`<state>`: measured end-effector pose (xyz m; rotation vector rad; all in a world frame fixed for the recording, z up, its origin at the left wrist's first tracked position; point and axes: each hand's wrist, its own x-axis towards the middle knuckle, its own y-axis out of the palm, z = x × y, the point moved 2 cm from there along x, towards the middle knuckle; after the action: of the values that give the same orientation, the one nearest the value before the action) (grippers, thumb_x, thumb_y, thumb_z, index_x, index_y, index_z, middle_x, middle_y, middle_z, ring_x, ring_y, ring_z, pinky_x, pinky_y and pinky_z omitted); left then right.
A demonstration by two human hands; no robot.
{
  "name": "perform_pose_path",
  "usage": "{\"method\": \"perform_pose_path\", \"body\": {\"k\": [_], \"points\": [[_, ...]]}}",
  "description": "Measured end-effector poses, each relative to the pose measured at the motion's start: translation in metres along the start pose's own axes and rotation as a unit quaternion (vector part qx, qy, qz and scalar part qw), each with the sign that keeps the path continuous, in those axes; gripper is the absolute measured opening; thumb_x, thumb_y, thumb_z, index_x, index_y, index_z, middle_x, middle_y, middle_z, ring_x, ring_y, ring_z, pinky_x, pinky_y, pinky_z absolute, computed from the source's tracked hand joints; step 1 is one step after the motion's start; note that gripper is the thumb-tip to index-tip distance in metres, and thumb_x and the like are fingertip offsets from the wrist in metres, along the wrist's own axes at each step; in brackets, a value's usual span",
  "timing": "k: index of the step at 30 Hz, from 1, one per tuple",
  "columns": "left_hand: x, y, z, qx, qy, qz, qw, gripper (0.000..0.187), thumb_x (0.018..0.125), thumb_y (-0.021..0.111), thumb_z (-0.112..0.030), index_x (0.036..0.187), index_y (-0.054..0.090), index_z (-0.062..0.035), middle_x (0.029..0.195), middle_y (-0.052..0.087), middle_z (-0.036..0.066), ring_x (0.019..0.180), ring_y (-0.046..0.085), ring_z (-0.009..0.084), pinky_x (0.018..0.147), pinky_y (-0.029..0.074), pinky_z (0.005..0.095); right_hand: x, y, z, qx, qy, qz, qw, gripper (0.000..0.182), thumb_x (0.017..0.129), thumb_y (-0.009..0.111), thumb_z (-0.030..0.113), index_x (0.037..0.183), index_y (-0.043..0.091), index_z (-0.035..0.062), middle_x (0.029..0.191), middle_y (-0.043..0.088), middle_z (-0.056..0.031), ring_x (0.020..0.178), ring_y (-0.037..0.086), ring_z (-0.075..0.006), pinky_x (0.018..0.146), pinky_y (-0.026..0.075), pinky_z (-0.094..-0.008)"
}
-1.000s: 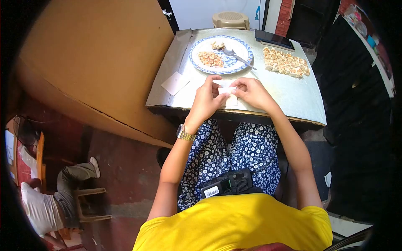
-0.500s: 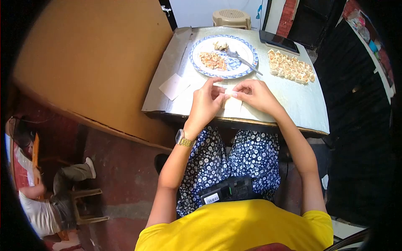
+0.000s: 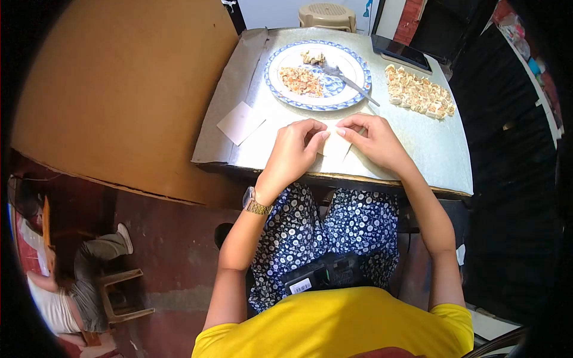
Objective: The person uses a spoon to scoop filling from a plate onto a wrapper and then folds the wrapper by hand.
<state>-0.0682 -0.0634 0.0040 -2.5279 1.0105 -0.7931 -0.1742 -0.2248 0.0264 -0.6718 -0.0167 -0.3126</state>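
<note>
A pale, thin square wrapper (image 3: 335,145) lies at the near side of the table. My left hand (image 3: 293,149) pinches its left part between thumb and fingers. At its far right side, my right hand (image 3: 376,142) has thumb and fingertips closed on the wrapper. Just beyond both hands sits a blue-rimmed oval plate (image 3: 280,100) with orange minced filling (image 3: 300,81), a small greenish-beige lump (image 3: 313,57) and a metal utensil (image 3: 354,86), which may be a spoon or fork. Another pale square (image 3: 240,123) lies left of my left hand. Folded dumplings (image 3: 419,92) stand in rows to the right.
A dark-screened tablet or phone (image 3: 401,52) rests at the table's far right corner. A beige stool (image 3: 327,17) stands behind the table (image 3: 439,155). A brown panel (image 3: 119,95) borders the left side. Farther left, a person (image 3: 57,301) sits near a wooden chair.
My hands have moved slightly apart, and more of the wrapper shows between them. The camera view has shifted a little.
</note>
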Motion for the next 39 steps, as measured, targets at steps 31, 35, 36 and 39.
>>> {"method": "perform_pose_path", "body": {"k": [31, 35, 36, 39], "points": [[-0.004, 0.0, -0.01, 0.064, 0.057, -0.052, 0.995, 0.021, 0.086, 0.072, -0.02, 0.093, 0.07, 0.0001, 0.082, 0.069, 0.014, 0.076, 0.063, 0.0306, 0.078, 0.047, 0.0444, -0.002, 0.0, -0.007, 0.036, 0.017, -0.011, 0.999, 0.024, 0.089, 0.069, 0.015, 0.106, 0.07, -0.0024, 0.092, 0.073, -0.0135, 0.082, 0.069, -0.0178, 0.076, 0.054, -0.032], [-0.013, -0.004, -0.014, 0.116, -0.012, -0.031, 0.993, 0.027, 0.086, 0.072, -0.025, 0.092, 0.072, 0.0014, 0.083, 0.07, 0.015, 0.076, 0.064, 0.0306, 0.078, 0.047, 0.0436, -0.006, 0.003, -0.019, 0.125, 0.025, -0.038, 0.991, 0.023, 0.09, 0.07, 0.012, 0.107, 0.069, -0.0033, 0.094, 0.073, -0.0104, 0.083, 0.067, -0.0131, 0.076, 0.053, -0.0282], [-0.014, -0.003, -0.016, 0.114, -0.029, -0.026, 0.993, 0.028, 0.086, 0.072, -0.026, 0.09, 0.072, 0.0018, 0.082, 0.07, 0.016, 0.075, 0.064, 0.031, 0.078, 0.047, 0.0429, -0.007, 0.004, -0.018, 0.142, 0.034, -0.044, 0.988, 0.023, 0.09, 0.069, 0.011, 0.108, 0.069, -0.0042, 0.097, 0.072, -0.0095, 0.086, 0.067, -0.0124, 0.078, 0.053, -0.0269], [-0.014, 0.002, -0.014, 0.091, -0.022, -0.048, 0.994, 0.026, 0.085, 0.073, -0.023, 0.083, 0.072, 0.0029, 0.077, 0.07, 0.017, 0.072, 0.064, 0.0315, 0.075, 0.048, 0.0419, -0.008, 0.009, -0.019, 0.15, 0.05, -0.055, 0.986, 0.023, 0.09, 0.07, 0.009, 0.109, 0.068, -0.0046, 0.099, 0.072, -0.009, 0.089, 0.066, -0.0116, 0.079, 0.052, -0.0251]]}}
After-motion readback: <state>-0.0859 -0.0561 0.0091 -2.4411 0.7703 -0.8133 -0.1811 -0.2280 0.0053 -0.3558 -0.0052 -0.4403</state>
